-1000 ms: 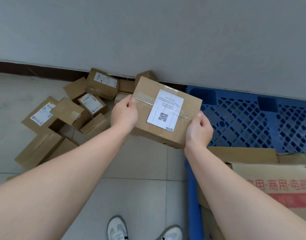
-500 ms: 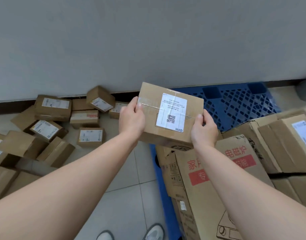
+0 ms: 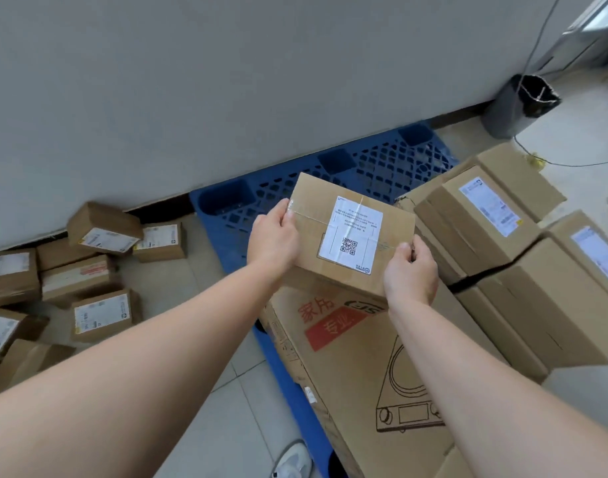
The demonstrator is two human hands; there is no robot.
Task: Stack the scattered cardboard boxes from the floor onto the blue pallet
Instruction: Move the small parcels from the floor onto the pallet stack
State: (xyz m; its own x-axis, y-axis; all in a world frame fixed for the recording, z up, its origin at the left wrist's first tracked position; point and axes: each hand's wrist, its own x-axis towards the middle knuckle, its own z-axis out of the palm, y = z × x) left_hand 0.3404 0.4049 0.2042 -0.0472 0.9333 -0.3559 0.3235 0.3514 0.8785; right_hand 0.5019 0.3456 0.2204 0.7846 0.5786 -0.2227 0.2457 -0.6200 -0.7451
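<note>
I hold a cardboard box (image 3: 316,215) with a white QR label between both hands, over the far part of the blue pallet (image 3: 226,219). My left hand (image 3: 273,241) grips its left edge, and my right hand (image 3: 411,274) grips its near right corner. Below it a large printed box (image 3: 350,367) lies on the pallet. Labelled boxes (image 3: 474,222) are stacked on the pallet to the right. Several small boxes (image 3: 101,315) lie scattered on the floor at the left.
A grey wall (image 3: 226,81) runs along the pallet's far side. A grey bin (image 3: 516,105) with a dark liner stands at the far right, with a thin cable (image 3: 571,163) across the floor. My white shoe (image 3: 292,460) is by the pallet's near edge.
My view has swung right from the floor pile to the pallet. The held box has travelled with both hands and now hangs over the pallet, above the large printed box.
</note>
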